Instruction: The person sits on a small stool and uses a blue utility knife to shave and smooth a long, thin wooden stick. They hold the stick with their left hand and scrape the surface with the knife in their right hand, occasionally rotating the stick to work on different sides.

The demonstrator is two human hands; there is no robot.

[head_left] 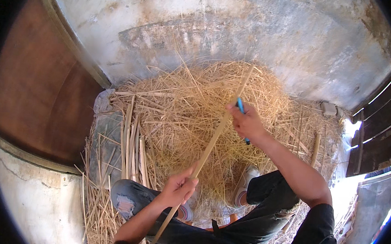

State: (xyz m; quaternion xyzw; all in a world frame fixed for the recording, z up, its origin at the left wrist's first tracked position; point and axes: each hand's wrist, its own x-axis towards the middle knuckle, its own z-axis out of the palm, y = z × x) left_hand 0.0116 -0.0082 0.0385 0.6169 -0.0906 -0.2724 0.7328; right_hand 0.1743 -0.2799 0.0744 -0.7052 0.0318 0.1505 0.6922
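A long, pale bamboo strip [213,143] runs slantwise from my lap up toward the far wall. My left hand [179,186] is closed around its lower part, above my left knee. Farther up, my right hand [245,121] grips a slim blue tool, probably a utility knife [240,105], with a dark end sticking out below the fist. The fingers of that hand also meet the strip where the tool crosses it. Whether a blade is out cannot be made out. Below both hands lies a big heap of thin, curly shavings [177,121].
Several split strips [134,140] lie at the left of the heap, beside a grey stone block [106,139]. A stained wall [254,31] stands behind, a brown wooden panel [45,81] at left, dark slats [376,124] at right. My legs and shoes [245,181] flank the shavings.
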